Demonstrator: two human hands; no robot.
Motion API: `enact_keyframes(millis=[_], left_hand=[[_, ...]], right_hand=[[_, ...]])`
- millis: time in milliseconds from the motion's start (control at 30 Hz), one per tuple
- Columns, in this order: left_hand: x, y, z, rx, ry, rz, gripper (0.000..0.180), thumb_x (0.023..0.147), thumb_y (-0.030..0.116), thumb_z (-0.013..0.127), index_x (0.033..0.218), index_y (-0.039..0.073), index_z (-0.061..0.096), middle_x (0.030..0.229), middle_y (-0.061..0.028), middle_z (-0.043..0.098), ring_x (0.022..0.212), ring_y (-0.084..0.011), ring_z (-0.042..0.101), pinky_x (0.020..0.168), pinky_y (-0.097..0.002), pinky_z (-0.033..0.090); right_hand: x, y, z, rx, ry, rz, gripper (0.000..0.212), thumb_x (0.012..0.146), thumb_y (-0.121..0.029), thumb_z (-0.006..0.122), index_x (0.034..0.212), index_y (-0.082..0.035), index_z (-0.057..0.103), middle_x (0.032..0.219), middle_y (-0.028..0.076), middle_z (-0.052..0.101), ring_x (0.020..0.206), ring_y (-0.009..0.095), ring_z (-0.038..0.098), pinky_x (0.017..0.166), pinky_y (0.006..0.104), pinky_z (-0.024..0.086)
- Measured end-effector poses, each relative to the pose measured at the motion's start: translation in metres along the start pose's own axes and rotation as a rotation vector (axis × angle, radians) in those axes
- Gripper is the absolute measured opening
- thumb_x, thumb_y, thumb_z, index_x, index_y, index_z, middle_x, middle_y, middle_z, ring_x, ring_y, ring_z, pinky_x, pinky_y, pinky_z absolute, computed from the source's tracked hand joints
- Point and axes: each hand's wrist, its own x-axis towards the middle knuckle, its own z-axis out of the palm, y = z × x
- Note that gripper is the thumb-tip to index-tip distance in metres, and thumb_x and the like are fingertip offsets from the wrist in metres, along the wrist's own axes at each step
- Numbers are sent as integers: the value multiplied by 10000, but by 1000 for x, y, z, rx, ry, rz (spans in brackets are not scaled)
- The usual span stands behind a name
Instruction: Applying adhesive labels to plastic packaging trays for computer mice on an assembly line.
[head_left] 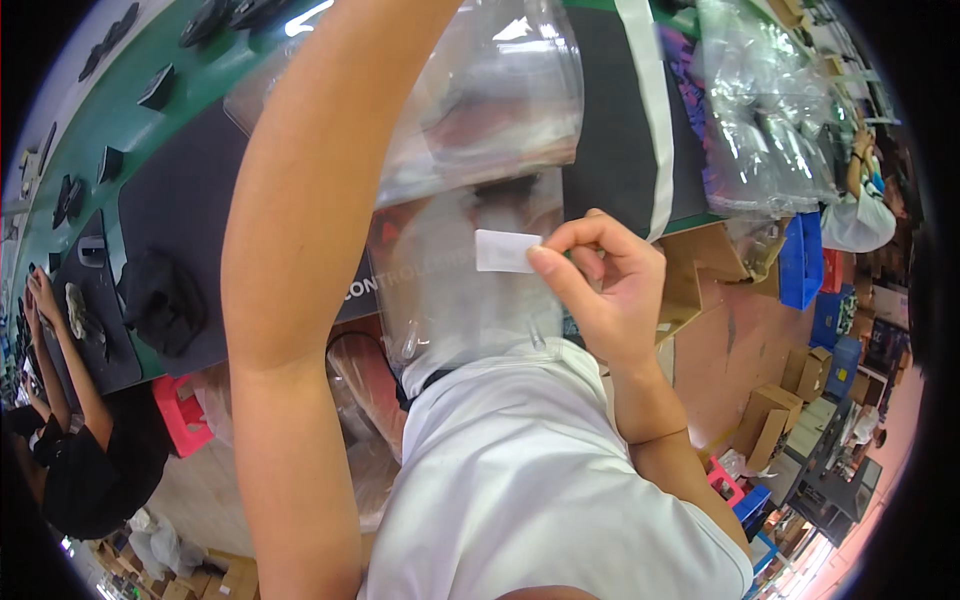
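The right hand [618, 282] pinches one end of a small white label [503, 251], over some clear plastic [430, 290]. The left hand is out of sight, so I cannot tell its grip.

At left we note a black cloth item [165, 305] and a pink stool [180, 414]; at right, a blue bin [801, 262].
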Motion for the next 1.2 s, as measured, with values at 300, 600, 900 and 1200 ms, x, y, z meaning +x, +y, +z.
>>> enact_keyframes(millis=[300,600,900,1200], left_hand=[[-4,11,-5,-67,-16,-43,480,797,216,669,1201,-33,600,1133,-273,653,1092,-413,617,956,-433,482],[-6,4,-2,-113,-127,-112,490,859,228,689,1300,41,584,1253,-163,657,1027,-300,696,887,-379,514],[-1,16,-9,-187,-220,-331,483,896,127,650,1351,9,541,1338,-199,586,1214,-329,593,913,-373,526],[1,16,-20,-200,-253,-426,463,920,89,617,1363,-11,528,1352,-198,572,1212,-284,594,863,-321,534]], right_hand=[[17,-6,10,-155,-67,68,151,783,-136,786,804,-23,689,595,-27,447,541,62,331,498,246,281],[22,22,16,-309,83,-209,142,784,-210,762,772,-92,684,728,76,660,624,230,638,553,348,471],[12,39,21,-537,11,-408,225,775,-155,698,985,-115,628,1169,61,605,1149,227,543,915,379,417],[-14,40,-10,-619,-447,-675,1314,563,-540,846,1514,75,181,1620,227,114,1520,360,28,1179,572,104]])
